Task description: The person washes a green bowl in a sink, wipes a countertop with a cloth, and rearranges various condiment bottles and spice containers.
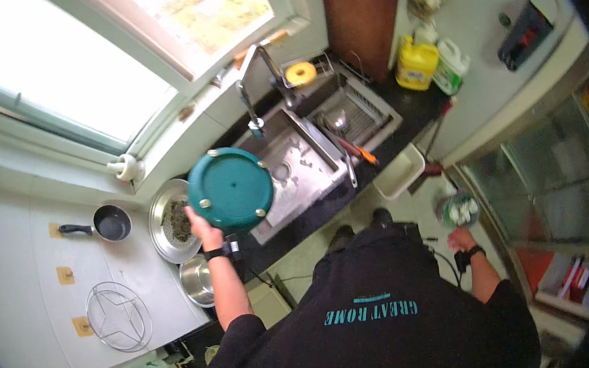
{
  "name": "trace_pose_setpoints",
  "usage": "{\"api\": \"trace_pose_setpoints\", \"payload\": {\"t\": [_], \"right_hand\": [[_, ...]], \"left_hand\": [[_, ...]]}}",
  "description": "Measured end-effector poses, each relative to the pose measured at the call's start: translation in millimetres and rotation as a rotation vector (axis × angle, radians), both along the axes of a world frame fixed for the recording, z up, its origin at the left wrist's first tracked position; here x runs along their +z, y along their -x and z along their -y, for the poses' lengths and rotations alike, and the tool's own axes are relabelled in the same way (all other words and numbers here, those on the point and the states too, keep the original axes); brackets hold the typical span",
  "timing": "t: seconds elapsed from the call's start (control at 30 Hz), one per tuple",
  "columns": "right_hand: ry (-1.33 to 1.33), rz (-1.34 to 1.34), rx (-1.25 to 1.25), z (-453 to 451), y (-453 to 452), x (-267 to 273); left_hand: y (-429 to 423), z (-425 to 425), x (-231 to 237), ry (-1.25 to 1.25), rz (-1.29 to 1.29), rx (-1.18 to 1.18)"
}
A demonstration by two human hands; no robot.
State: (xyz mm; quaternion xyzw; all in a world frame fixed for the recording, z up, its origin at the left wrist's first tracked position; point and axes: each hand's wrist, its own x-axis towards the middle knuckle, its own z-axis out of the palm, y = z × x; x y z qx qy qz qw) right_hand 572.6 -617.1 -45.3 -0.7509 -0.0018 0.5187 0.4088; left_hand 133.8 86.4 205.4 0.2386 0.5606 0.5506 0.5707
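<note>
My left hand (204,229) grips the lower left rim of a round teal plastic object (234,186), a lid or an upturned basin, with several small light feet on its face. The object is tilted over the black counter and covers the left end of the steel sink (297,156). Beside it, a metal pan (159,243) holds a perforated tray with dark leafy matter (178,222). On the right, my right hand (462,240) hangs away from the counter, its fingers partly curled and indistinct. Just beyond it is a round container with white pieces (461,213).
A chrome faucet (247,99) arches over the sink; an orange-handled tool (365,155) lies at its right. Yellow (416,64) and white (450,65) jugs stand at the counter's far right. A steel pot (197,282) sits front left, a cream bin (399,172) below the counter.
</note>
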Motion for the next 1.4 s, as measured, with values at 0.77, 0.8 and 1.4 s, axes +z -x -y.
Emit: {"api": "trace_pose_setpoints", "payload": {"t": [0.77,0.8,1.4], "right_hand": [[0.255,0.023,-0.001,-40,21,60],[0.259,0.026,-0.02,-39,25,60],[0.244,0.09,-0.025,-52,2,74]], "left_hand": [[29,-75,-73,-0.022,0.134,-0.204],[11,-70,-66,-0.025,0.115,-0.176],[-49,-16,-14,0.087,-0.465,0.12]]}}
